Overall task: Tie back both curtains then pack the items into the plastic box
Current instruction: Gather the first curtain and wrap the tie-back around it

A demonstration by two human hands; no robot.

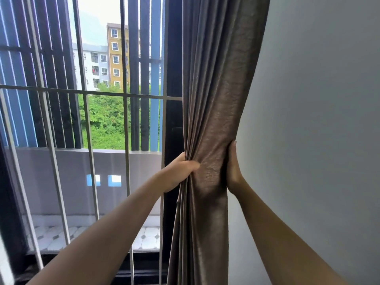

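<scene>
Brown curtain, left hand clutching window-side edge, right hand perhaps flat

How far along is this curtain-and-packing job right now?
Nothing looks finished. In hand: the left hand grips the brown curtain, bunched beside the wall, while the right hand presses its other side. No tie-back is around it yet. Left: tying it, the second curtain and packing the box, neither in view.

Bright daylight thru the window ahead, sky nearly blown out; curtain backlit w/ dark folds, my right hand in shade vs the grey wall. Wide-angle lens bows the bars at left edge; pic mostly sharp.
</scene>
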